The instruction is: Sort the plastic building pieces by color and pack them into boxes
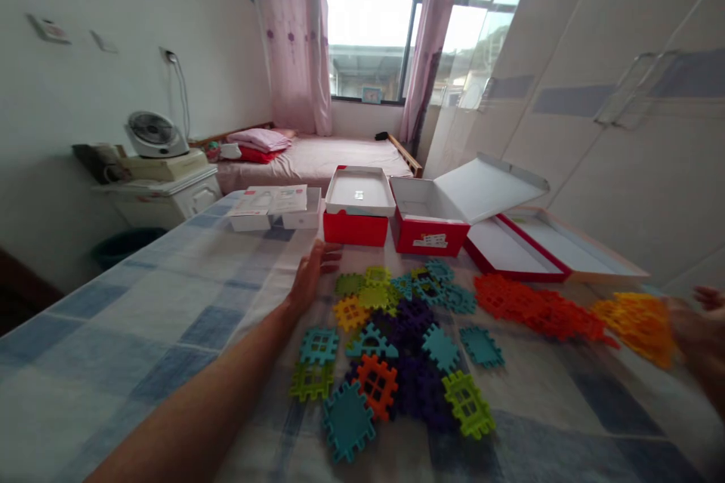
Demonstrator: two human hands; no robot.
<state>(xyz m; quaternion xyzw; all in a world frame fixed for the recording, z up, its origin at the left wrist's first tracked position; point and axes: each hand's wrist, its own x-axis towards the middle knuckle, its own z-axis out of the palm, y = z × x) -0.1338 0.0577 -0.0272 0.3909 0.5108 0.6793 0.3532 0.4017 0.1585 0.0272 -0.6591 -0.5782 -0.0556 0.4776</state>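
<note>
Lying near the right end of the checked tablecloth [141, 302], the yellow pieces [640, 324] form an overlapping heap. Its long axis slants rightward and toward the wearer, roughly carrying on the line of the orange-red pieces [526, 306]; no single piece shows a clear front. They look like light, stiff plastic, probably sturdy but prone to slide over one another, so notched rims seem the best hold. The right hand [695, 324] meets the heap's right side, too blurred to tell how far its fingers close or whether they grip. Farther left, the left hand [310, 272] has fingers extended, slightly apart, holding nothing visible, near the red box [355, 229].
</note>
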